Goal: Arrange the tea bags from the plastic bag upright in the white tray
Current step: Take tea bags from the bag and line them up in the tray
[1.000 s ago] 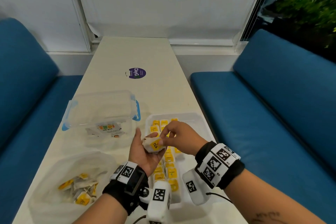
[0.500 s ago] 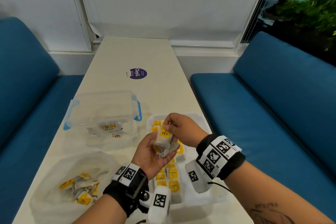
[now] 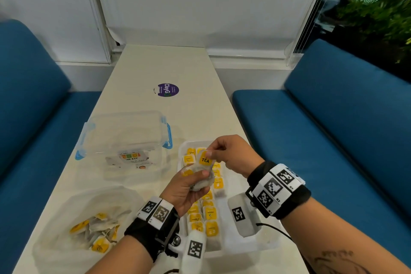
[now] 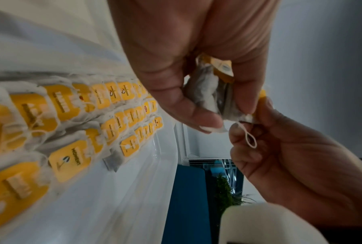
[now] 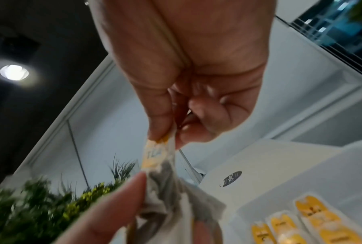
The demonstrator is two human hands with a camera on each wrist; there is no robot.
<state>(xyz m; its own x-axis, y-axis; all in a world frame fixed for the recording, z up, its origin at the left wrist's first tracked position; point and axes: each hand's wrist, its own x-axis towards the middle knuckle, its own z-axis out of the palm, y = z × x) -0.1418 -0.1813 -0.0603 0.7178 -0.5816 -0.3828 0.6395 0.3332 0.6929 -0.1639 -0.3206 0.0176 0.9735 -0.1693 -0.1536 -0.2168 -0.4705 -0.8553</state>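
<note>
My left hand (image 3: 189, 187) grips a small bunch of tea bags (image 3: 203, 179) above the white tray (image 3: 249, 244). My right hand (image 3: 224, 153) pinches the yellow "TEA" tag (image 3: 205, 159) of the top bag (image 5: 155, 155) between thumb and forefinger. In the left wrist view the bunch (image 4: 213, 94) sits between my left fingers, with a string loop (image 4: 249, 138) hanging by my right hand (image 4: 280, 148). Several tea bags (image 3: 209, 213) stand in rows in the tray (image 4: 134, 189). The plastic bag (image 3: 73, 229) at the near left holds several more bags (image 3: 97, 231).
A clear lidded box with blue clips (image 3: 126, 140) stands on the table left of the tray. A purple round sticker (image 3: 168, 90) lies further back on the table (image 3: 160, 64). Blue benches (image 3: 333, 129) flank both sides. Bare tray floor (image 3: 240, 176) shows right of the rows.
My right hand has drawn one tea bag up by its tag out of the bunch in my left hand. Both hands have risen and moved slightly further over the tray.
</note>
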